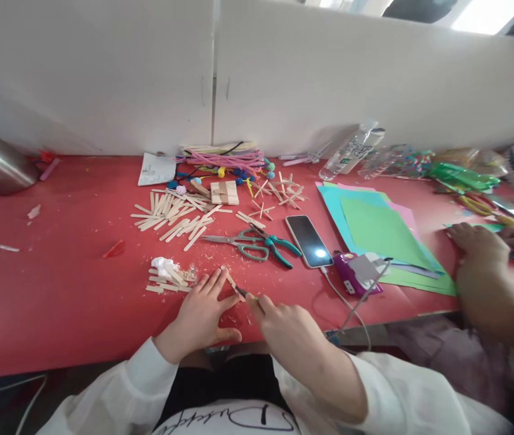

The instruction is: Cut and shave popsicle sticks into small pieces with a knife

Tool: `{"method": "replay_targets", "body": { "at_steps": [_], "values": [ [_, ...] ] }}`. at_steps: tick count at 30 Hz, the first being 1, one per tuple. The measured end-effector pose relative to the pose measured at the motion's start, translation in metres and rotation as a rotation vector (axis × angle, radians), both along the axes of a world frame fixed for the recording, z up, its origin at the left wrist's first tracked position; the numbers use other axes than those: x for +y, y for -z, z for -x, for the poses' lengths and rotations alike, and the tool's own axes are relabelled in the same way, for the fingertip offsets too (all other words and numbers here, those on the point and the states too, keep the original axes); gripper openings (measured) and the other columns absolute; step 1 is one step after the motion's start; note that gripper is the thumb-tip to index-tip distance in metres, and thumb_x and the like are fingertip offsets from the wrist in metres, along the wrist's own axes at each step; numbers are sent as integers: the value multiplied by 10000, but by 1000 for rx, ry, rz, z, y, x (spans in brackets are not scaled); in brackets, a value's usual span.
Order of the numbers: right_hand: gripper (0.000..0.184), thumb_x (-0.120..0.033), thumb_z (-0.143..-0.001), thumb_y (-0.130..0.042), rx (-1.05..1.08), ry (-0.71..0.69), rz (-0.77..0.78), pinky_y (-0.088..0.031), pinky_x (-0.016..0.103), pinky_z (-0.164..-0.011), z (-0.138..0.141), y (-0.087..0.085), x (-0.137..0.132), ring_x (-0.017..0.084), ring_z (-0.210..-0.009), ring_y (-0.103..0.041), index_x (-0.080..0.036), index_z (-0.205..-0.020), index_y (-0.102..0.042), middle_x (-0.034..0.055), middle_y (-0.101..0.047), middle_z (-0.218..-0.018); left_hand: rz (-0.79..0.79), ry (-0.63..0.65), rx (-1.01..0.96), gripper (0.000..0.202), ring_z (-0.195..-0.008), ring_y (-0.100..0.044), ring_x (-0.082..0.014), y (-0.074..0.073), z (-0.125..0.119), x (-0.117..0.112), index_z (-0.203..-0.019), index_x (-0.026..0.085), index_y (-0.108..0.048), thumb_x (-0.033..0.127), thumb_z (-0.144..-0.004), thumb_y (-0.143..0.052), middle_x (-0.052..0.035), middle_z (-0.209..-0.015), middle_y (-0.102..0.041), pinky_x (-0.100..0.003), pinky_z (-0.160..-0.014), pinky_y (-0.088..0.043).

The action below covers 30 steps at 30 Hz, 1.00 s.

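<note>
Short stick pieces (168,287) lie just beside the left hand (205,311), which is spread wide with fingertips at the far end of a wooden stick (231,280) on the red table (80,296). To the right, at the stick's near end, the right hand (284,323) grips what looks like a small knife (241,292); too much pressure could split the stick or send the blade skidding toward the left fingers.

Single head-worn view, facing forward and down over red table (70,302); hands (205,309) near.
</note>
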State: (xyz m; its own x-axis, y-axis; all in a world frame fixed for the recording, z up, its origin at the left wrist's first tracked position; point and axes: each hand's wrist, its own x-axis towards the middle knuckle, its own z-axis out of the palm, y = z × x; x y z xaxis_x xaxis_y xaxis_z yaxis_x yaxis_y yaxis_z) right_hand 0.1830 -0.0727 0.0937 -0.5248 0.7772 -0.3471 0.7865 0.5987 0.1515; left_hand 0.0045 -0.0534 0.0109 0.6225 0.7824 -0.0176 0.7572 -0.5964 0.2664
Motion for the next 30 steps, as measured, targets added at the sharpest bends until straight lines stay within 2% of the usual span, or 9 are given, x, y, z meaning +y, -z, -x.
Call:
{"method": "replay_targets", "body": {
  "at_steps": [3, 6, 9, 14, 19, 30],
  "values": [
    [465, -26, -809, -478, 6, 38, -33, -465, 254, -436, -6, -1, -6, 179, -622, -670, -92, -1269, -472, 134, -656, -948, 5, 22, 42, 748, -1318, -284, -373, -4, 0, 1, -1286, 302, -490, 663, -642, -612, -179, -1459, -291, -505, -996, -338],
    [448, -46, -816, -480, 53, 60, -16, -429, 253, -425, -9, -3, 0, 170, -608, -668, -112, -1259, -484, 101, -663, -920, 7, 47, 60, 797, -1317, -271, -397, -6, 1, 2, -1298, 294, -480, 675, -613, -626, -193, -1459, -282, -526, -991, -331],
    [431, -77, -828, -480, 96, 70, 4, -386, 249, -420, -10, -4, 8, 165, -629, -670, -139, -1254, -486, 70, -666, -882, 2, 56, 42, 822, -1319, -268, -396, -5, 2, 3, -1288, 298, -494, 716, -588, -602, -169, -1475, -257, -539, -999, -311],
    [422, -87, -830, -469, 110, 87, 37, -351, 255, -420, -10, 0, 14, 171, -664, -672, -134, -1248, -491, 75, -668, -902, 8, 68, 16, 820, -1330, -250, -380, -2, 2, 4, -1281, 318, -498, 773, -599, -517, -126, -1493, -234, -529, -1012, -293],
    [449, -93, -834, -451, 116, 94, 54, -334, 254, -413, -10, 1, 16, 169, -663, -672, -140, -1280, -470, 78, -670, -915, -2, 68, 6, 810, -1328, -255, -383, 0, 3, 4, -1293, 328, -481, 765, -612, -514, -135, -1483, -255, -527, -1006, -301],
    [409, -83, -833, -477, 41, 75, 73, -426, 256, -456, -2, -3, 17, 182, -654, -675, -116, -1239, -503, 96, -675, -894, -27, 55, -7, 808, -1329, -257, -369, 1, 1, 3, -1274, 313, -508, 769, -608, -510, -126, -1478, -271, -503, -1019, -291]
  ]
}}
